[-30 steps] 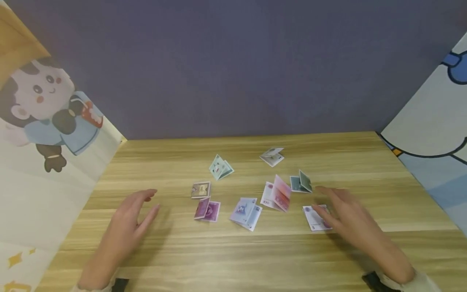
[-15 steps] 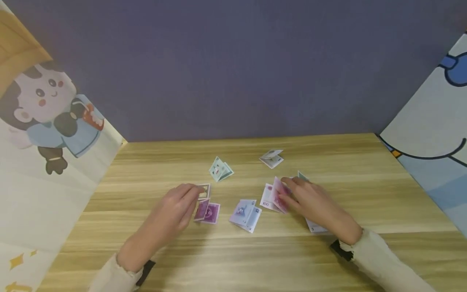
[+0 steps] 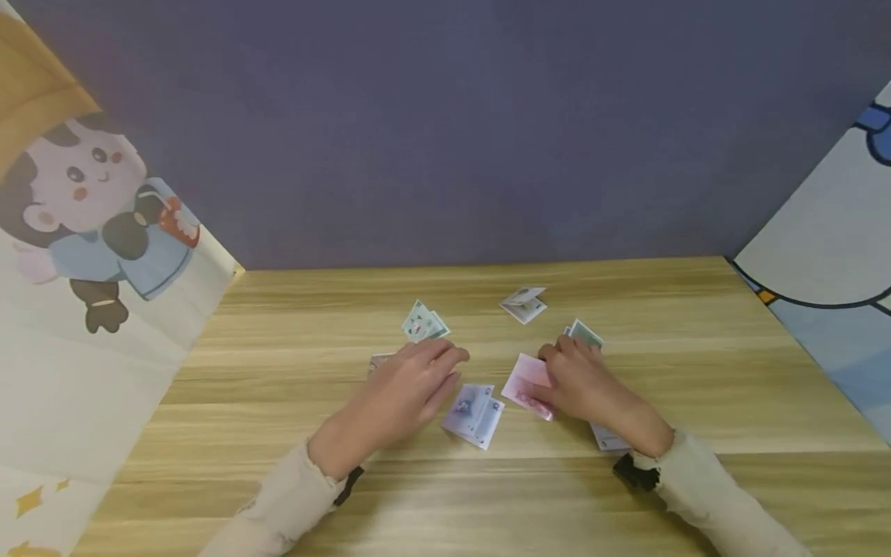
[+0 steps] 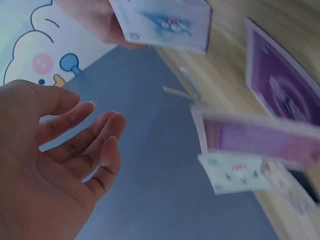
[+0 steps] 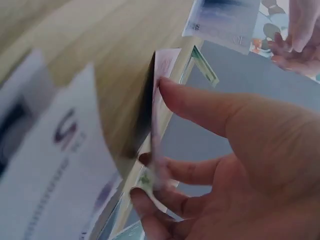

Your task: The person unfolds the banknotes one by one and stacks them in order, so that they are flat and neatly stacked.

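My right hand [image 3: 585, 383] pinches a folded pink banknote [image 3: 524, 383] between thumb and fingers; in the right wrist view the note [image 5: 167, 62] stands on edge in that grip. My left hand [image 3: 407, 394] hovers at the left of the group, fingers loosely bent and nothing between them, as the left wrist view confirms. Just right of it lies a folded blue banknote [image 3: 473, 414]. A purple banknote [image 4: 282, 75] shows in the left wrist view but is hidden behind my left hand from the head. Only a sliver of a brown banknote [image 3: 378, 360] peeks out there.
Farther back on the wooden table [image 3: 445, 503] are a pale green folded banknote [image 3: 423, 321] and a greyish one [image 3: 524, 305]. A dark green banknote [image 3: 586, 333] and a violet 5 banknote [image 3: 609, 437] are partly behind my right hand. A dark wall [image 3: 445, 139] closes off the back.
My left hand has come in rightward over the brown and purple notes and on toward the blue one. My right hand has moved left and taken hold of the pink banknote, which has turned.
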